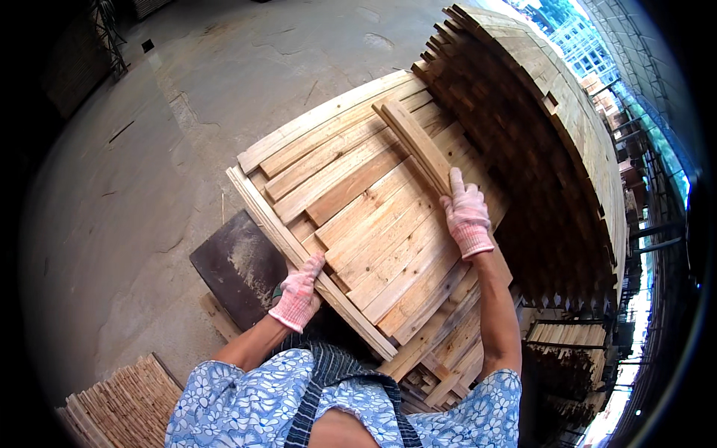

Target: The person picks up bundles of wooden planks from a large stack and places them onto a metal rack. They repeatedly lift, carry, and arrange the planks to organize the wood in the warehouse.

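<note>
My right hand (468, 213), in a pink and white knit glove, grips the near end of short wooden boards (415, 142), which look stacked in a pair. They are raised and slanted over a layer of pale wooden planks (388, 235) lying side by side. My left hand (297, 293), gloved alike, closes round the long narrow wooden strips (272, 213) along the left edge of that layer. Its thumb lies on top, while the other fingers are partly hidden below. Several planks differ in length, so their left ends are uneven.
A tall stack of planks (538, 142) rises at the far right of the layer. A dark brown panel (237, 261) sits left of my left hand. Thin boards (123, 407) are piled at the lower left, and more timber (567, 336) stands at right. Concrete floor (149, 201) spreads leftward.
</note>
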Demonstrator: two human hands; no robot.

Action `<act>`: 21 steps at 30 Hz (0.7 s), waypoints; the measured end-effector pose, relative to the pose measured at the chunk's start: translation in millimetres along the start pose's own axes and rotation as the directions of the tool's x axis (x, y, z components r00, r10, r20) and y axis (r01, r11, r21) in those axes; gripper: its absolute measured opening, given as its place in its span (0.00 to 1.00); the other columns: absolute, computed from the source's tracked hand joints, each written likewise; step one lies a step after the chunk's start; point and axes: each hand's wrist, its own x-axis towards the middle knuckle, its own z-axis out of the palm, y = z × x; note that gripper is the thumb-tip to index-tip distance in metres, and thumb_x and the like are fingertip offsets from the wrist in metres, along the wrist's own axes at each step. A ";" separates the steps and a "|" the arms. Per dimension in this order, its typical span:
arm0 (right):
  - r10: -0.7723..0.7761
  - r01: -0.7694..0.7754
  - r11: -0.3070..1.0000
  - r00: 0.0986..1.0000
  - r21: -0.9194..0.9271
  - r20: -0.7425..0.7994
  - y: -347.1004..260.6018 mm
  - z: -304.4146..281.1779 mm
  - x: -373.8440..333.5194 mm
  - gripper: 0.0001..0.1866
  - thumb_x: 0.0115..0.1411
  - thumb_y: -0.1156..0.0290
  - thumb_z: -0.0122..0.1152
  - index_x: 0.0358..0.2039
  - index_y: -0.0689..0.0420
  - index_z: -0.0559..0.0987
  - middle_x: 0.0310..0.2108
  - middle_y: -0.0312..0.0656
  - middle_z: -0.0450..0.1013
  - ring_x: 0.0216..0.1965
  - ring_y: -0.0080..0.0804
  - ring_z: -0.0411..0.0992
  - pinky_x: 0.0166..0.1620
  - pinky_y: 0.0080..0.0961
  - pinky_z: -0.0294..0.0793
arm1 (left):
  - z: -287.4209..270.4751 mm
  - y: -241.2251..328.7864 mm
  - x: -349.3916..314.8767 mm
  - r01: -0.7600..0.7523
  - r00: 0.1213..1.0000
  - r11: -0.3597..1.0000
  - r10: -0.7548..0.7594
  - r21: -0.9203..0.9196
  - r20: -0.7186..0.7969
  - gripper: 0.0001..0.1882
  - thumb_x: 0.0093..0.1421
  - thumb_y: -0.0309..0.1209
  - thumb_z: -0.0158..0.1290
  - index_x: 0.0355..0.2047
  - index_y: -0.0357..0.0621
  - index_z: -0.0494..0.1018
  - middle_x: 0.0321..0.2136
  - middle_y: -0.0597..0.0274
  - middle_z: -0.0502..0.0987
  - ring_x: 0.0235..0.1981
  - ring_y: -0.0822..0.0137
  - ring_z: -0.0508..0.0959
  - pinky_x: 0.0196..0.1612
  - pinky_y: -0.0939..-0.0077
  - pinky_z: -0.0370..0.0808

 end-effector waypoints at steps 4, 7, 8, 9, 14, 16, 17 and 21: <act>0.015 -0.017 0.999 0.999 -0.050 -0.049 23.1 -35.8 77.7 0.38 0.66 0.57 0.60 0.73 0.38 0.56 0.54 0.54 0.69 0.55 0.54 0.71 0.54 0.48 0.74 | 1.7 48.6 1.1 0.402 0.869 0.610 -0.489 -0.683 0.075 0.40 0.57 0.25 0.56 0.70 0.34 0.56 0.68 0.50 0.64 0.67 0.56 0.68 0.70 0.68 0.64; 0.008 -0.008 1.000 1.000 -0.003 -0.015 24.7 -36.6 129.7 0.37 0.66 0.58 0.60 0.72 0.35 0.56 0.57 0.54 0.69 0.57 0.56 0.69 0.58 0.50 0.71 | -21.5 126.9 15.7 0.696 0.664 0.328 -0.633 -0.639 0.398 0.27 0.66 0.35 0.60 0.60 0.36 0.68 0.59 0.52 0.74 0.60 0.55 0.75 0.60 0.48 0.76; 0.008 -0.008 0.999 1.000 0.032 0.021 26.8 -23.9 137.7 0.37 0.66 0.58 0.59 0.73 0.34 0.55 0.59 0.53 0.67 0.61 0.57 0.67 0.62 0.51 0.68 | -25.3 125.3 20.8 0.716 0.665 0.340 -0.599 -0.609 0.447 0.27 0.66 0.36 0.60 0.61 0.35 0.67 0.58 0.50 0.73 0.59 0.52 0.76 0.59 0.45 0.77; 0.096 -0.106 0.991 0.989 0.080 0.115 39.1 7.6 146.8 0.38 0.67 0.56 0.57 0.74 0.32 0.53 0.62 0.52 0.65 0.63 0.57 0.64 0.64 0.52 0.64 | -27.5 123.0 21.9 0.749 0.646 0.348 -0.571 -0.564 0.507 0.28 0.67 0.36 0.59 0.62 0.35 0.65 0.58 0.47 0.73 0.58 0.50 0.76 0.58 0.43 0.77; 0.024 -0.035 0.987 0.997 0.157 0.072 43.2 23.1 158.2 0.37 0.66 0.53 0.56 0.73 0.31 0.55 0.64 0.51 0.64 0.63 0.56 0.63 0.65 0.48 0.64 | -31.9 114.0 14.2 0.703 0.700 0.419 -0.549 -0.574 0.457 0.28 0.67 0.37 0.59 0.59 0.32 0.66 0.55 0.43 0.74 0.55 0.46 0.78 0.55 0.40 0.79; -0.056 0.055 0.970 0.998 0.237 -0.003 38.2 18.2 160.3 0.36 0.66 0.52 0.56 0.73 0.32 0.58 0.63 0.49 0.65 0.63 0.54 0.64 0.65 0.47 0.64 | -36.6 110.5 10.0 0.710 0.694 0.409 -0.545 -0.573 0.472 0.28 0.66 0.37 0.59 0.59 0.32 0.66 0.55 0.43 0.75 0.54 0.45 0.78 0.54 0.39 0.80; -0.024 0.032 0.977 0.999 0.210 -0.042 32.8 21.4 160.9 0.34 0.66 0.51 0.56 0.72 0.32 0.60 0.63 0.47 0.66 0.63 0.53 0.65 0.64 0.47 0.65 | -35.4 111.4 5.8 0.711 0.691 0.439 -0.581 -0.550 0.430 0.28 0.65 0.37 0.60 0.58 0.31 0.67 0.53 0.42 0.75 0.53 0.44 0.79 0.52 0.39 0.80; 0.054 -0.051 0.984 0.998 0.172 -0.016 25.3 24.1 155.3 0.33 0.67 0.52 0.56 0.71 0.30 0.60 0.64 0.43 0.65 0.64 0.48 0.65 0.64 0.46 0.65 | -56.9 133.6 -9.7 0.641 0.738 0.476 -0.599 -0.603 0.312 0.29 0.63 0.38 0.62 0.55 0.30 0.66 0.50 0.40 0.75 0.48 0.44 0.81 0.46 0.41 0.85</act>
